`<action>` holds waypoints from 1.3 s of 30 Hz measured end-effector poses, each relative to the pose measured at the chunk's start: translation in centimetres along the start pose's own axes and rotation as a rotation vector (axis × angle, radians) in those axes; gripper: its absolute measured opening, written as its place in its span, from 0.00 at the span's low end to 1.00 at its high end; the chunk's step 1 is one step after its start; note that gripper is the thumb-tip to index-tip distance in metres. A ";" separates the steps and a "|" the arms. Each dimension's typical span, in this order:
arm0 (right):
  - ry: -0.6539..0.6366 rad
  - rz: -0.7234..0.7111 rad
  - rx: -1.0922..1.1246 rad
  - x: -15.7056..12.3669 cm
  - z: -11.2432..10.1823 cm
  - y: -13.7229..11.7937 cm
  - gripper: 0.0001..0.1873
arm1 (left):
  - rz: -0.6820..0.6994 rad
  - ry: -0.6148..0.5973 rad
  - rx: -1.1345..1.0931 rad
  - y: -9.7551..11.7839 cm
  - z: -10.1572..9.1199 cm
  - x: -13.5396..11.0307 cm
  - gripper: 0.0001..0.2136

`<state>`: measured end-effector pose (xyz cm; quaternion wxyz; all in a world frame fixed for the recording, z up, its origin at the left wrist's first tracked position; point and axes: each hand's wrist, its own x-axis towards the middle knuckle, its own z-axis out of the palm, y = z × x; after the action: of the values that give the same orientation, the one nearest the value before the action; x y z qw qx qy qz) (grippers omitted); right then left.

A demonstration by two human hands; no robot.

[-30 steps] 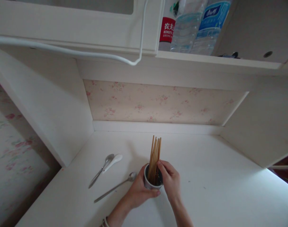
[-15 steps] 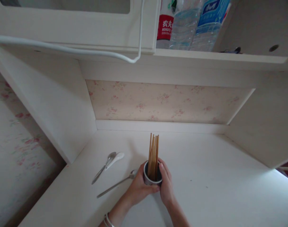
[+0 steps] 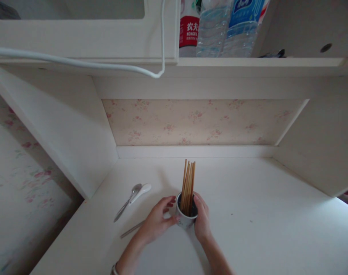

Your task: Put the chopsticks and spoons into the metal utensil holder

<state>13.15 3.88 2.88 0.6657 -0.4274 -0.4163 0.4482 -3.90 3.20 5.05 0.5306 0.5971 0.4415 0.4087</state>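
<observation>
Pink-flowered cream wallpaper (image 3: 204, 122) is backing a smooth white table (image 3: 262, 194). On or just above it, a round white cup with a dark interior (image 3: 185, 221) is standing roughly upright, holding thin brown wood-like chopsticks (image 3: 187, 187). Right of the cup, the right hand (image 3: 202, 221) is curling closely around the outer side and gripping it. Left of the cup, the left hand (image 3: 158, 219) is forming a half-open, empty curve, its thumb tip pointing at the cup; contact is unclear. Farther left, a shiny metal spoon (image 3: 124, 209) and a glossy white spoon (image 3: 140, 192) are lying side by side. The cup is probably behaving as stiff, slippery and breakable; its outer side below the rim is likely offering the safest hold.
</observation>
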 end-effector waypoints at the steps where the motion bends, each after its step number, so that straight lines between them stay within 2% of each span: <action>1: 0.000 0.000 -0.005 0.0 0.0 0.0 0.21 | -0.032 0.032 0.111 0.2 -0.8 0.0 0.19; 5: 0.032 0.004 -0.018 0.0 0.1 0.2 0.23 | -0.042 0.102 0.505 0.3 -3.6 -0.3 0.11; 9: 0.049 -0.007 -0.035 -0.1 0.1 0.2 0.23 | -0.074 0.116 0.907 -0.7 -5.0 -0.8 0.05; 12: 0.031 0.006 -0.031 -0.1 0.1 0.2 0.23 | -0.147 0.077 1.045 -1.4 -4.9 -1.0 0.06; 16: 0.001 -0.001 -0.041 0.0 0.0 0.2 0.22 | -0.183 0.052 1.095 -1.6 -4.4 -1.0 0.09; 20: -0.004 -0.007 -0.050 0.0 0.1 0.0 0.22 | -0.130 0.119 0.981 -1.0 -4.7 -0.7 0.08; 24: 0.011 0.001 -0.049 -0.1 0.2 -0.2 0.23 | -0.039 0.218 0.674 1.1 -5.1 -0.2 0.08; 28: 0.017 0.014 -0.016 -0.1 0.3 -0.2 0.22 | 0.048 0.378 0.312 5.6 -4.5 -0.2 0.12; 31: 0.005 0.015 0.002 0.0 0.3 -0.3 0.22 | 0.141 0.502 0.039 9.5 -3.5 -0.2 0.14; 33: 0.005 0.006 0.001 0.0 0.3 -0.3 0.22 | 0.195 0.541 -0.093 11.2 -2.5 0.1 0.14; 36: 0.001 -0.015 -0.023 0.0 0.2 -0.3 0.21 | 0.200 0.518 -0.211 11.9 -0.9 1.3 0.14; 39: -0.011 -0.028 -0.039 0.0 0.2 -0.3 0.20 | 0.135 0.456 -0.208 10.3 0.8 2.6 0.14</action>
<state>13.06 3.86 3.20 0.6611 -0.4319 -0.4349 0.4328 -1.46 4.98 15.25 0.4472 0.4599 0.4645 0.6105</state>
